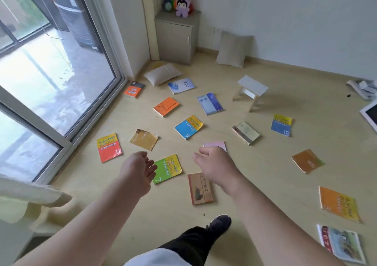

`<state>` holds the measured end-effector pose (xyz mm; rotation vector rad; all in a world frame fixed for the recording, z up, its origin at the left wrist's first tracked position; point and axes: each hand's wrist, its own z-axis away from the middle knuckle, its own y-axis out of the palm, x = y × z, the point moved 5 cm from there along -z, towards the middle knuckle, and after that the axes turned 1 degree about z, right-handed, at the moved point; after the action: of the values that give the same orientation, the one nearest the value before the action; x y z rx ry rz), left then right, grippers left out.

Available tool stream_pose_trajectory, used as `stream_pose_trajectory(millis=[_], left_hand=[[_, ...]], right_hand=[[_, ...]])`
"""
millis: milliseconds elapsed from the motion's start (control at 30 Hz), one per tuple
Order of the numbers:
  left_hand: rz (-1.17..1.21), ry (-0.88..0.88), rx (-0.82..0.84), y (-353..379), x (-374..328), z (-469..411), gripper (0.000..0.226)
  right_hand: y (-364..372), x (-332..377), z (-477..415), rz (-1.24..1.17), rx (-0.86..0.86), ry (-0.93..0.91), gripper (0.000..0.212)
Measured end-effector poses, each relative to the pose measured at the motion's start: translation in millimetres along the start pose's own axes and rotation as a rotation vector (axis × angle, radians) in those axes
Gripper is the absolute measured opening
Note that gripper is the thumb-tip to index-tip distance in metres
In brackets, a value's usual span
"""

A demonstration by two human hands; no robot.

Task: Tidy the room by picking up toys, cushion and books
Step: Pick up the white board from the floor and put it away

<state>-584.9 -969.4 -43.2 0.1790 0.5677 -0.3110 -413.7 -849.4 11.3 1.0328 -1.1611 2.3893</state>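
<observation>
Several books lie scattered flat on the floor. A green and yellow book (169,168) lies just below and between my hands. A brown book (200,188) lies nearer me, and a pink book (215,144) shows behind my right hand. My left hand (137,168) reaches forward with relaxed fingers and holds nothing. My right hand (214,164) hangs above the floor, loosely curled and empty. A white cushion (162,73) lies near the corner, and a grey cushion (232,49) leans on the wall. Plush toys (183,2) sit on the cabinet (175,39).
A sliding glass door (51,71) runs along the left. A small white stool (252,91) stands mid-floor. Papers (362,89) and a white frame (370,115) lie at the right edge. My foot (219,224) steps forward on the floor. A pale curtain (26,196) hangs at the lower left.
</observation>
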Motion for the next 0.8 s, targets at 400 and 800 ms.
stream_pose_trajectory(millis=[400, 800], left_hand=[[-0.069, -0.109, 0.072, 295, 70, -12, 0.023], [-0.048, -0.025, 0.104, 555, 121, 19, 0.021]], right_hand=[[-233, -120, -89, -0.040, -0.042, 0.084, 0.020], [-451, -239, -180, -0.078, -0.133, 0.030, 0.035]])
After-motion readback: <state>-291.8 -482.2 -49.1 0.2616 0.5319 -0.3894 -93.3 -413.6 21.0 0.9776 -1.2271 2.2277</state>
